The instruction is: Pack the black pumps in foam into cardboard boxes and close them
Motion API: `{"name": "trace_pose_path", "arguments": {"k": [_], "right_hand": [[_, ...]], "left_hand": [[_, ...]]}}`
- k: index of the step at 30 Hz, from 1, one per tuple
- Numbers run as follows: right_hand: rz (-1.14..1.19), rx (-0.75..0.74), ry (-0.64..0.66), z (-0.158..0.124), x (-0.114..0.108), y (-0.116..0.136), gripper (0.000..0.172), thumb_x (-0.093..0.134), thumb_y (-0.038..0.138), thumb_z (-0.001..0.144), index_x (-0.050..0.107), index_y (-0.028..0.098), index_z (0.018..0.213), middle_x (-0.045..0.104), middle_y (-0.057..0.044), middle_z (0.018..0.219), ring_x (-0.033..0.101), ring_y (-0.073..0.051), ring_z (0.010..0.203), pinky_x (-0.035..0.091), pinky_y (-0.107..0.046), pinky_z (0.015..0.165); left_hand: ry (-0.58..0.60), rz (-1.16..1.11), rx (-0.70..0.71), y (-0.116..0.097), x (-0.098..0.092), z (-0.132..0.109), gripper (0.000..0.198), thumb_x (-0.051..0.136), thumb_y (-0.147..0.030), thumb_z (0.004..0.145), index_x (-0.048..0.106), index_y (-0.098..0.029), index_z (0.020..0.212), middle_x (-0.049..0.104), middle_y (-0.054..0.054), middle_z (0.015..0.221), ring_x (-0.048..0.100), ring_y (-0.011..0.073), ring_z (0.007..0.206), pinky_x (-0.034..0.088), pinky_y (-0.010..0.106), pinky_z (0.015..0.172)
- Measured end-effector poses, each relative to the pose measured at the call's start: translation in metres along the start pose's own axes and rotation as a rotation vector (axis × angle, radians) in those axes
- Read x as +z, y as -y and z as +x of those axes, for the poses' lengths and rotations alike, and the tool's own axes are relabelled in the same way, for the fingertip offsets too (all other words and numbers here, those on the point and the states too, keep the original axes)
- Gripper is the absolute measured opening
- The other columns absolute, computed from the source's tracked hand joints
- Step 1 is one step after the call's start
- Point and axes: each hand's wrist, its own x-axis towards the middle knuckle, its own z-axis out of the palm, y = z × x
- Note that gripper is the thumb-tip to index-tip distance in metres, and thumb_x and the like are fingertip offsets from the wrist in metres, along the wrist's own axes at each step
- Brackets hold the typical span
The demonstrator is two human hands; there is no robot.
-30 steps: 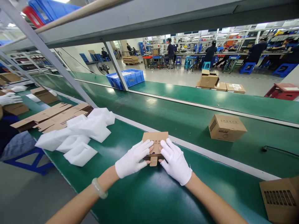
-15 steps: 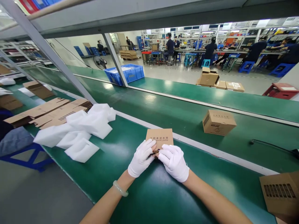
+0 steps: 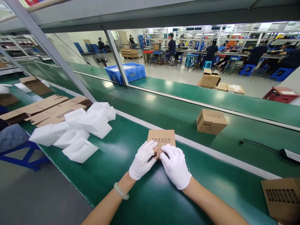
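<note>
In front of me on the green bench stands a small brown cardboard box [image 3: 161, 135] with "DC pump" printed on its top. My left hand [image 3: 144, 161], in a white glove with bare fingertips, grips the box's near left side. My right hand [image 3: 175, 165], gloved the same way, pinches the near edge of the box, thumb and fingers close to the left hand's. The fingers cover most of the box's front face, and the flap there is only partly visible. Both hands are closed on the cardboard.
White foam pieces [image 3: 81, 150] and flattened cartons [image 3: 56, 109] lie to the left. Another printed box [image 3: 212, 122] rides on the green conveyor [image 3: 150, 101], with a black cable [image 3: 260, 146] right of it. A box [image 3: 281, 200] stands at the right edge. A blue crate [image 3: 136, 73] sits beyond.
The dark gap at the box's near edge has narrowed between my fingers. The printed box and the cable on the conveyor have shifted left.
</note>
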Motion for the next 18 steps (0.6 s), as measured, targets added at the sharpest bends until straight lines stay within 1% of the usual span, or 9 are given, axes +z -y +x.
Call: {"name": "trace_pose_path", "arguments": {"k": [5,9,13,18], "right_hand": [[-0.04,-0.006,0.074,0.0,-0.003,0.005,0.014,0.05,0.01,0.094,0.061,0.016,0.09,0.066,-0.006,0.1,0.058,-0.018,0.093,0.038,-0.033,0.074],[-0.07,0.076,0.102,0.002,-0.002,0.009,0.013,0.052,0.009,0.093,0.059,0.017,0.085,0.066,-0.004,0.095,0.057,-0.018,0.084,0.035,-0.033,0.07],[-0.094,0.13,0.1,0.005,0.002,0.011,0.014,0.052,0.009,0.091,0.058,0.018,0.083,0.063,-0.004,0.087,0.056,-0.017,0.078,0.034,-0.033,0.066],[-0.103,0.178,0.065,0.012,0.016,0.005,0.012,0.052,0.011,0.091,0.061,0.018,0.086,0.063,-0.006,0.084,0.057,-0.021,0.077,0.036,-0.033,0.064]], "left_hand": [[0.004,0.015,0.003,0.001,0.001,-0.002,0.03,0.057,-0.019,0.089,0.057,-0.015,0.118,0.069,0.016,0.114,0.061,0.0273,0.116,0.048,0.051,0.103],[-0.001,0.01,0.006,0.002,0.002,-0.001,0.027,0.055,-0.018,0.09,0.057,-0.012,0.116,0.069,0.018,0.113,0.06,0.0277,0.117,0.047,0.051,0.103],[0.012,0.018,0.005,0.005,0.003,0.002,0.026,0.054,-0.018,0.091,0.057,-0.012,0.116,0.069,0.018,0.114,0.06,0.0275,0.117,0.048,0.051,0.103],[-0.004,0.038,0.002,0.012,0.007,0.005,0.025,0.051,-0.018,0.093,0.057,-0.015,0.117,0.069,0.016,0.115,0.06,0.0261,0.118,0.049,0.049,0.102]]}}
